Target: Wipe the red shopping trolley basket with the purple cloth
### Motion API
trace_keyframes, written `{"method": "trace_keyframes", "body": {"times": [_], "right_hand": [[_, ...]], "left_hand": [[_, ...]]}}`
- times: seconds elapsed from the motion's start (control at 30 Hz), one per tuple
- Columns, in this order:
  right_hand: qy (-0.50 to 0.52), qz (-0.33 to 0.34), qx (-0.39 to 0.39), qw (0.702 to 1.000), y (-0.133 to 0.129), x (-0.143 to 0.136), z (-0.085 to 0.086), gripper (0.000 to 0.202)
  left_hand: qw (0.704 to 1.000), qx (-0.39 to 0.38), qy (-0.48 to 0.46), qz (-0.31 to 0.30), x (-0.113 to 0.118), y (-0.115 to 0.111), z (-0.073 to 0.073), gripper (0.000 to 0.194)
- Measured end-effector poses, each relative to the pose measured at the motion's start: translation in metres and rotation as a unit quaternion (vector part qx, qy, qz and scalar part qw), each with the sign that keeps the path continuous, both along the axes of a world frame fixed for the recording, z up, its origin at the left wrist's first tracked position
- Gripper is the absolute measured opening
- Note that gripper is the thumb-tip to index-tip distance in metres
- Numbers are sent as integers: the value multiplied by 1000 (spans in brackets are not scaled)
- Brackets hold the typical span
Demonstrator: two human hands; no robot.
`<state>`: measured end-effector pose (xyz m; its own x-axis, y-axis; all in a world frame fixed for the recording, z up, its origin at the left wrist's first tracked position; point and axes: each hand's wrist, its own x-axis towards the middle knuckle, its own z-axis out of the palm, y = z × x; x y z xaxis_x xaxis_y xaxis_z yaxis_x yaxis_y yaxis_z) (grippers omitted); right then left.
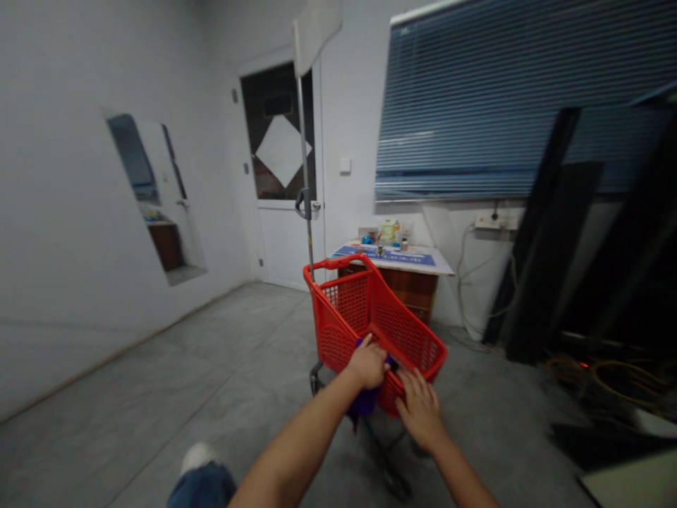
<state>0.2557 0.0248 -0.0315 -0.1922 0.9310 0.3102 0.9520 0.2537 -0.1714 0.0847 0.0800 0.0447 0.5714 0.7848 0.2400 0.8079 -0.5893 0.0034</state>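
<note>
A red plastic shopping cart point(338, 346) with a latticed basket stands in front of me. My left hand point(370, 363) is closed over the near rim of the basket, on a purple cloth-like piece point(364, 403) that hangs down outside. Part of that piece is hidden under the hand, and a small dark part point(392, 363) shows beside the fingers. My right hand point(422, 409) lies against the basket's near side, fingers stretched out and touching the red plastic, with nothing visible in it.
A pole with a white flag point(320, 35) rises from the cart's far left corner. Behind stand a cabinet with small items on its top point(423, 261), and a white door point(288, 240). Dark panels point(550, 261) lean at right, near coiled cables point(629, 381). A mirror point(163, 197) hangs left.
</note>
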Motion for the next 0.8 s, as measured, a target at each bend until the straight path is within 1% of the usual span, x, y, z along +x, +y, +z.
{"method": "trace_keyframes", "body": {"times": [0.07, 0.13, 0.27, 0.37, 0.43, 0.5, 0.57, 0.73, 0.8], "right_hand": [[1, -2, -3, 1000, 0, -1, 1, 56], [4, -1, -2, 1000, -1, 0, 1, 55], [19, 10, 7, 1000, 0, 0, 0, 53], [29, 10, 16, 999, 2, -2, -3, 55], [34, 11, 20, 999, 3, -3, -4, 56], [35, 16, 16, 999, 2, -2, -4, 56], [33, 21, 4, 999, 0, -1, -1, 55], [23, 7, -19, 1000, -2, -5, 6, 57], [21, -4, -25, 999, -2, -7, 8, 59]], "left_hand": [[1000, 3, -7, -18, 3, -6, -5, 24], [1000, 0, -19, -25, 1, -8, -7, 25], [999, -4, -42, 13, -12, -3, -4, 27], [998, 5, -48, 26, -12, -3, -5, 30], [999, 6, -48, 10, -8, -6, -8, 31], [998, -6, -55, -26, -4, -10, -12, 32], [998, -14, -61, -32, -5, -10, -13, 31], [997, 4, -74, 23, -8, -9, -11, 30], [997, 10, -74, 18, -4, -12, -14, 31]]}}
